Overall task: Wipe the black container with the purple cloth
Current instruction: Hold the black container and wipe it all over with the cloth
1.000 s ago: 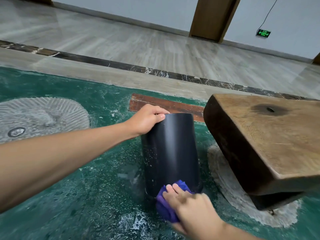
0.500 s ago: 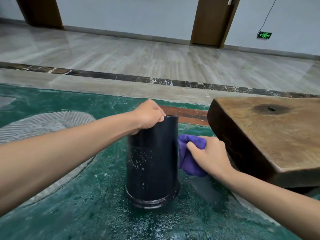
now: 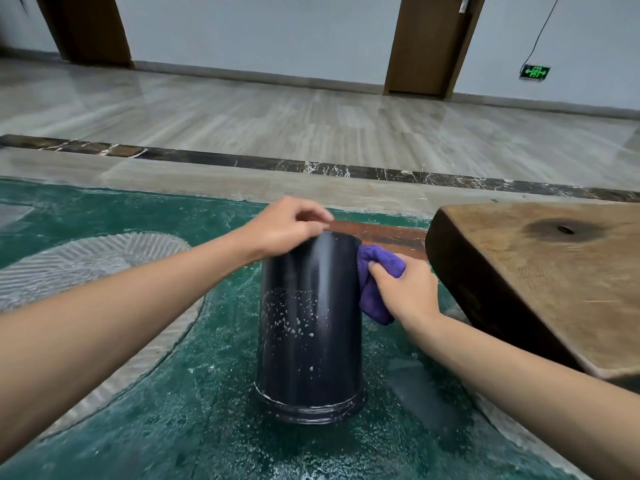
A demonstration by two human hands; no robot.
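My left hand point(image 3: 284, 226) sat on the top rim of the container point(image 3: 311, 323), fingers curled down over its far edge. I judged that grip was there to pin the container while the other side was rubbed. The container stood upright on the wet green floor point(image 3: 173, 427), mouth downward as far as I could tell, its flared lip against the floor. White specks dotted the lower half of its near face, so that part looked unwiped.

Against its upper right side I pressed the cloth point(image 3: 375, 282), bunched in my right hand point(image 3: 408, 292), fingers closed around the wad and pushing it onto the wall. High up seemed a sensible place to start a downward stroke.

Right of that hand, a thick wooden slab point(image 3: 554, 289) stood near and left little elbow room on that side. Behind the container lay a reddish plank point(image 3: 391, 233), and far left a pale ribbed patch point(image 3: 86, 265) marked the floor.
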